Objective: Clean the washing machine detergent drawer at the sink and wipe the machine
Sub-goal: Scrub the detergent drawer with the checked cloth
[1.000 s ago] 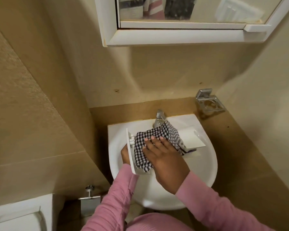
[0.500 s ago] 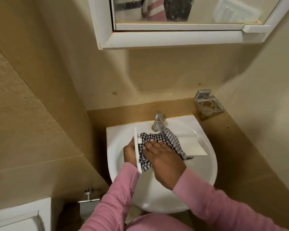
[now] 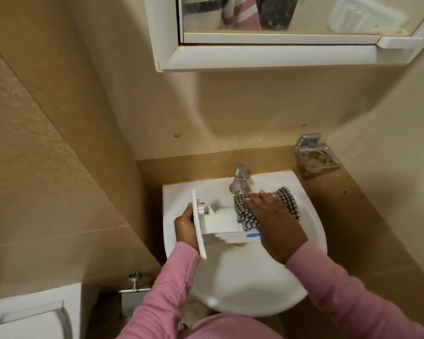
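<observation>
Right now the drawer [image 3: 225,223] hangs over the sink [image 3: 230,285] basin, with its long axis running 9 to 3 o'clock and its flat front panel at the 9 o'clock end. Your left hand [image 3: 185,226] curls round that panel and grips it. Your right hand [image 3: 272,216] lies flat at 3 o'clock, pressing the cloth [image 3: 288,199] onto the drawer's far end just below the tap [image 3: 240,179]. The drawer is hard, glossy white plastic, boxy and ribbed. The cloth is soft, checked and bunched.
</observation>
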